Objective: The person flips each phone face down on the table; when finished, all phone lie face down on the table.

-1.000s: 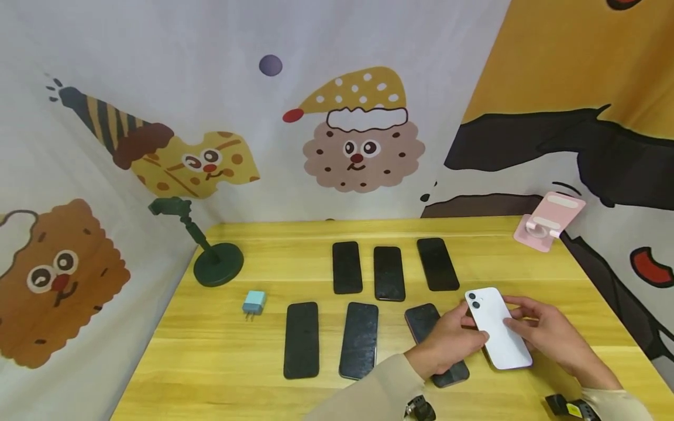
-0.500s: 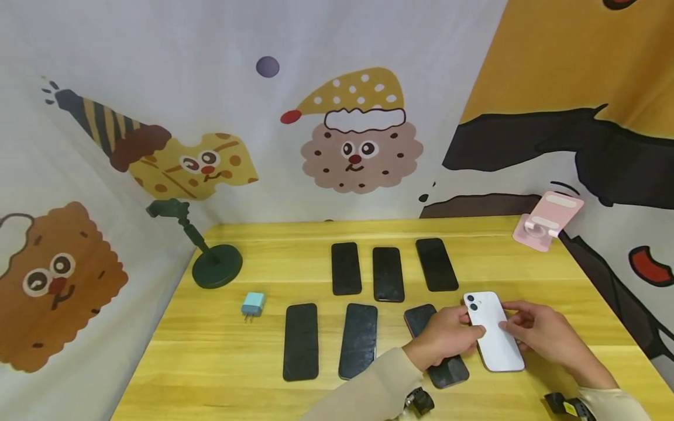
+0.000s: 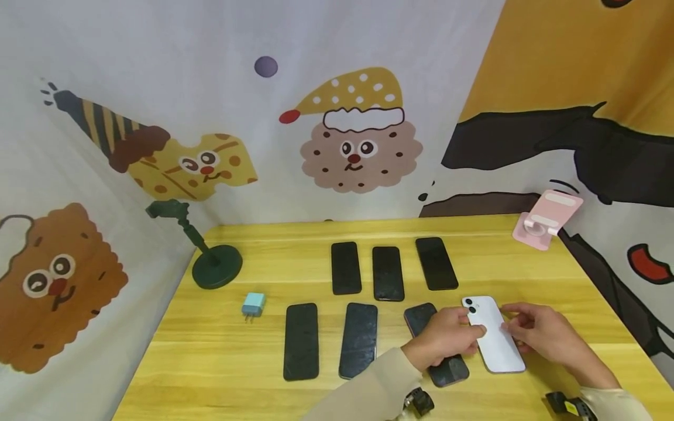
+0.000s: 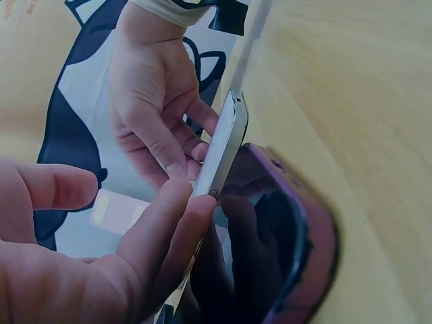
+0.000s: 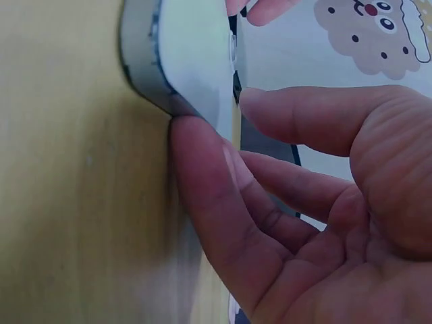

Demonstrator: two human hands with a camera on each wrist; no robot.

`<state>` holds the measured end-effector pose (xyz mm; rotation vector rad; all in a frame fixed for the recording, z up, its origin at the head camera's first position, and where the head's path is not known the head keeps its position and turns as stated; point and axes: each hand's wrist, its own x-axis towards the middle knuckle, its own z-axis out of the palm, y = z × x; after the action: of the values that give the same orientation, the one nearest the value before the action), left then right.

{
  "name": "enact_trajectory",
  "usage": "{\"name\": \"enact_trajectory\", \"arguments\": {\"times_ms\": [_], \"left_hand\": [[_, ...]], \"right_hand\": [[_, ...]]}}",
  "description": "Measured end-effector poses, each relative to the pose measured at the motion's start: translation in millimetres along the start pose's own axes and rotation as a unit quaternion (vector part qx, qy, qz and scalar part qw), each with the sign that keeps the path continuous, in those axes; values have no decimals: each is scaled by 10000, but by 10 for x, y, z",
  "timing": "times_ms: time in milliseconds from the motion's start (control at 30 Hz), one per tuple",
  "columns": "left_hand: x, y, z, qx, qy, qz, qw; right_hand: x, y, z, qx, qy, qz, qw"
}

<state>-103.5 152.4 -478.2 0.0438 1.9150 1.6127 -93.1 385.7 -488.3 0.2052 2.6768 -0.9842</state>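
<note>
A white phone lies back up at the right of the wooden table, its two camera lenses at the far left corner. Along its left edge, the fingers of my left hand touch it; in the left wrist view the thumb is lifted apart. My right hand is at the opposite edge. Fingertips of this right hand touch the phone's lower side in the right wrist view, its thumb away from the phone. Partly under my left hand is a dark-screened phone with a reddish frame.
Several more dark phones lie screen up in two rows, including one at the back and one at the front left. A blue charger plug and a dark green stand are left. A pink phone stand is back right.
The white phone has come down and slightly toward me, from tilted between both hands to flat on the table. My thumbs have eased off it.
</note>
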Motion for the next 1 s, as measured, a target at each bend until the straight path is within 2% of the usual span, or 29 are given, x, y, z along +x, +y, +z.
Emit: {"name": "enact_trajectory", "arguments": {"times_ms": [233,367,500,700,1000], "left_hand": [[6,-9,-44,-69,-243,-22,9997],[6,1,-96,-125,-304,101,9994],[-8,16,-187,-433,-398,251,9980],[-55,1,-322,-776,-271,513,9953],[-190,-75,-578,-659,157,572,9961]], "right_hand": [[-5,-28,-31,-80,34,-57,9999],[-11,-72,-39,-271,184,-205,9993],[-20,-158,-34,-344,330,-347,9983],[5,-330,52,-483,624,-766,9939],[42,-584,231,-300,703,-1428,9868]]}}
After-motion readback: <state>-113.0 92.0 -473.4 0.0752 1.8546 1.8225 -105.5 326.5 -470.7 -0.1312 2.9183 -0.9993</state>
